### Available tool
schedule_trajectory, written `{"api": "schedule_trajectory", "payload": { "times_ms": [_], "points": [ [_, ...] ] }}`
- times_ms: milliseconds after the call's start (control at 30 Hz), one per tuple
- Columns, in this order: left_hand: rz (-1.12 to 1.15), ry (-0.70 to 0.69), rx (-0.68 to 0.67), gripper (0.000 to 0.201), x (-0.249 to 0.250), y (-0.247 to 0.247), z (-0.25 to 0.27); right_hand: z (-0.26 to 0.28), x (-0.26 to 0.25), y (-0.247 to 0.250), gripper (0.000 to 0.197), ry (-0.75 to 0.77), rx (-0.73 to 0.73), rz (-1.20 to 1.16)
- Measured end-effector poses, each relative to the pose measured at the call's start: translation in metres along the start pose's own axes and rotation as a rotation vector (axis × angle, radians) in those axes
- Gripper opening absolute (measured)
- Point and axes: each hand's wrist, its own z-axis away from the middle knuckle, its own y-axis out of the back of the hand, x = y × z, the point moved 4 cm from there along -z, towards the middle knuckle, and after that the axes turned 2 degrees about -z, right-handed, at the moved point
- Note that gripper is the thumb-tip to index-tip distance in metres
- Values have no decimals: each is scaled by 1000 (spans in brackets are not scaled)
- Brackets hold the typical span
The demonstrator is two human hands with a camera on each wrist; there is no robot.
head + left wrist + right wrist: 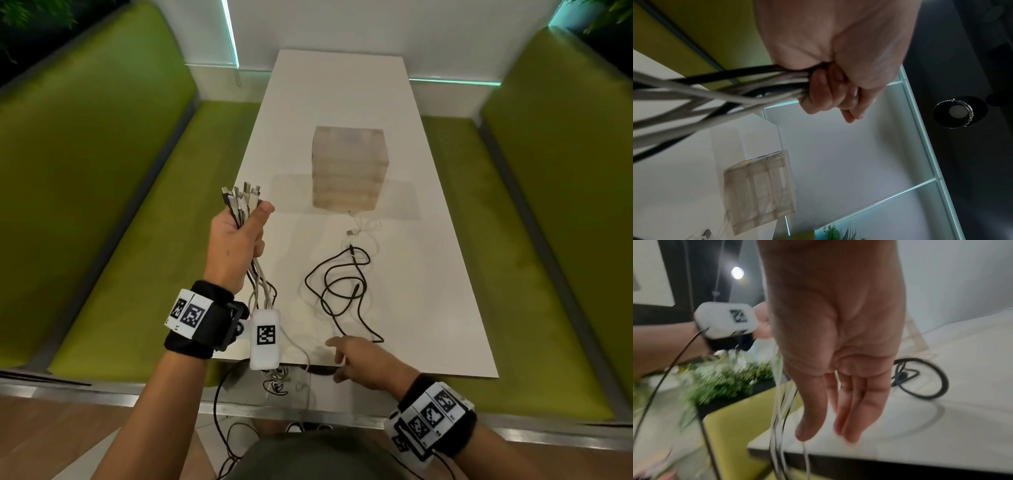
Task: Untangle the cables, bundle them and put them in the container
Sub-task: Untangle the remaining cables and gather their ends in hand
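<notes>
My left hand (239, 236) is raised over the table's left edge and grips a bunch of white and black cables (241, 202) with their plugs sticking up; the left wrist view shows my fingers (824, 95) curled round the cables (719, 97). The strands hang down past the table's near edge. My right hand (356, 356) hovers low at the near edge with straight, relaxed fingers (851, 410) beside the hanging strands (779, 402), holding nothing. A loose black cable (342, 284) and a white cable (363, 229) lie on the table. The translucent container (349, 168) stands behind them.
The white table (428, 240) runs away from me between green benches on the left (113, 222) and right (534, 240). A white wall lies beyond the table's far end. Sensor cables trail down from my left wrist toward the floor (219, 411).
</notes>
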Motion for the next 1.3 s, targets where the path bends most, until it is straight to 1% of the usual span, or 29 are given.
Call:
{"api": "schedule_trajectory", "payload": {
  "times_ms": [100,133,167,233,333,400,433,500,533,633,733,767,867,967,1033,1100,1200,1300],
  "points": [
    [4,5,-15,14,1,-1,2,4,0,21,37,63,-43,-282],
    [5,8,-18,14,1,-1,3,4,-1,32,30,90,-32,-365],
    [6,12,-22,14,1,-2,4,3,0,47,25,116,9,-416],
    [9,20,-36,15,0,-4,5,-8,5,82,18,128,177,-447],
    [11,40,-52,22,-3,-9,9,-43,33,131,13,26,454,-451],
    [4,55,-58,23,-5,-11,11,-70,55,153,20,-59,584,-345],
    [2,62,-61,21,-6,-12,12,-82,63,162,25,-96,621,-259],
    [-1,80,-61,20,-8,-12,13,-102,71,173,34,-140,637,-115],
    [-8,89,-58,24,-9,-11,13,-113,74,176,37,-145,627,-73],
    [-40,112,-44,35,-14,-7,11,-138,77,185,36,-130,603,52],
    [-55,119,-32,33,-17,-1,8,-154,84,187,44,-171,617,117],
    [-55,118,-26,33,-17,1,7,-155,85,187,44,-203,631,138],
    [-41,137,-13,31,-19,5,1,-154,87,187,30,-238,706,176],
    [-17,153,-22,21,-20,2,-3,-145,87,193,24,-229,752,87],
    [-11,142,-44,21,-21,-2,-7,-134,84,201,25,-225,760,17],
    [-13,142,-70,23,-24,-7,-11,-120,77,207,22,-195,729,-119],
    [-14,156,-114,23,-31,-21,-16,-94,67,216,20,-106,687,-274],
    [-13,158,-159,23,-37,-38,-18,-57,47,220,16,44,718,-489]
  ]
}}
